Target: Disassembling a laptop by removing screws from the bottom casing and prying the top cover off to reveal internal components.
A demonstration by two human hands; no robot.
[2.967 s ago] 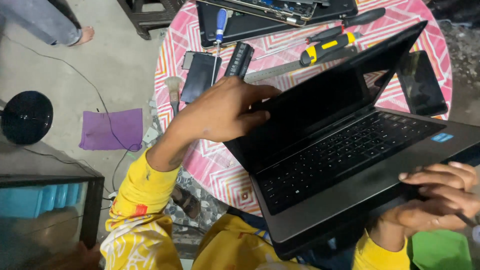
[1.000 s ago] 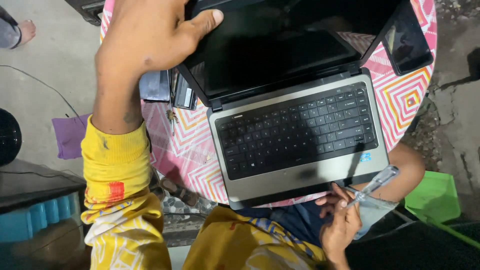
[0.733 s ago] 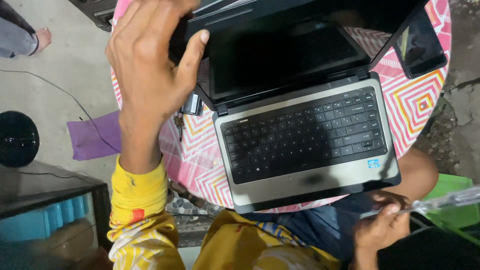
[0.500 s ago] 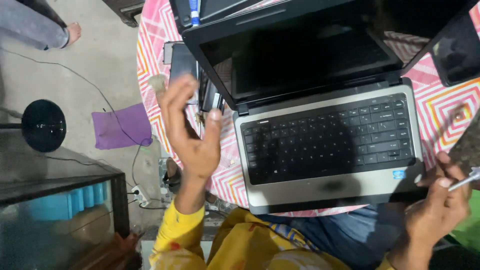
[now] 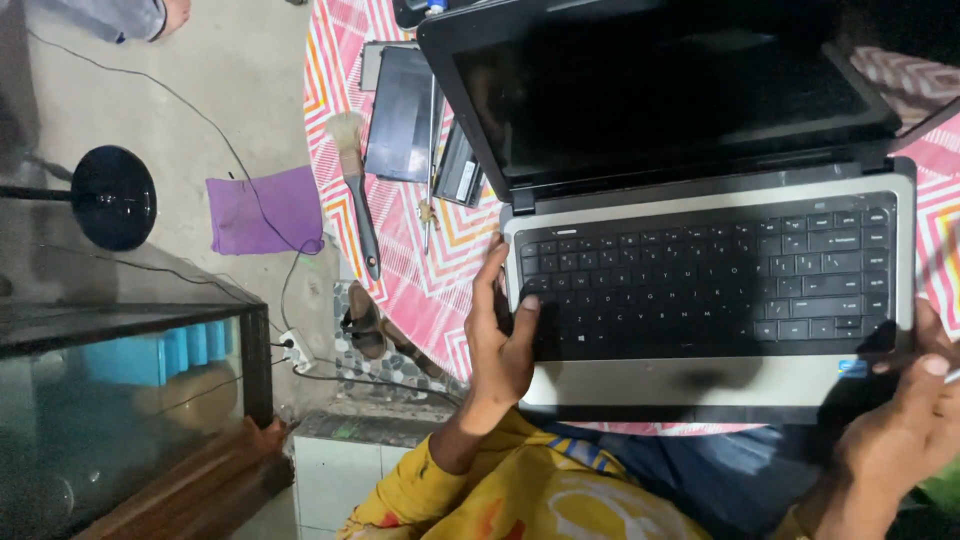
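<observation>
Clamping the open laptop (image 5: 700,290) by both edges: left hand (image 5: 500,340), right hand (image 5: 915,400).

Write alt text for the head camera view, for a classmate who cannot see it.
An open silver laptop with a black keyboard and dark screen sits on a pink patterned table, gripped at its near corners by a person's left hand and right hand. Left of it lie a brush and flat black parts. A purple cloth lies on the floor.
</observation>
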